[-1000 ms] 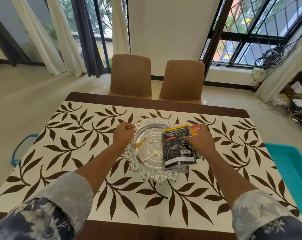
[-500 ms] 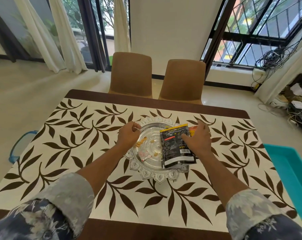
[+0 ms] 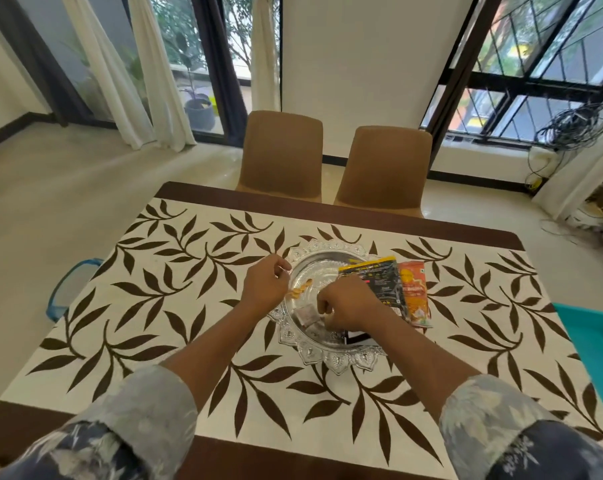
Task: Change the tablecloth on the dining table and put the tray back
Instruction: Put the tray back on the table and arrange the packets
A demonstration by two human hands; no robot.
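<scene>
1. Step in hand: sorting what lies on the round embossed silver tray [image 3: 340, 362]. The tray sits on the cream tablecloth with brown leaf print [image 3: 154, 306], about mid-counter [image 3: 293, 199], slightly toward the right edge.
2. The cloth lies flat. I cannot tell if it is the old or the new one, so this is either clearing before the swap or settling the tray back.
3. Left hand [image 3: 263, 289]: fingers curled at the tray's left rim, apparently pinching it.
4. Right hand [image 3: 345, 304]: fingers curled narrow over the tray's near middle, just beside a small silvery wrapped packet [image 3: 306, 314]. I cannot tell whether it grips anything.
5. A black snack pouch [image 3: 385, 284] lies across the tray's right side. An orange snack pouch [image 3: 412, 296] touches it and overhangs the right rim.
6. Next move likely calls for pushing the pouches fully inside, then gripping opposite rims and keeping the tray level so nothing slides.
7. Versus earlier: the right hand has left the black pouch's right side and come to the tray's middle. The orange pouch, mostly hidden then, now shows. The left hand stays at the left rim and the tray has not moved.
</scene>
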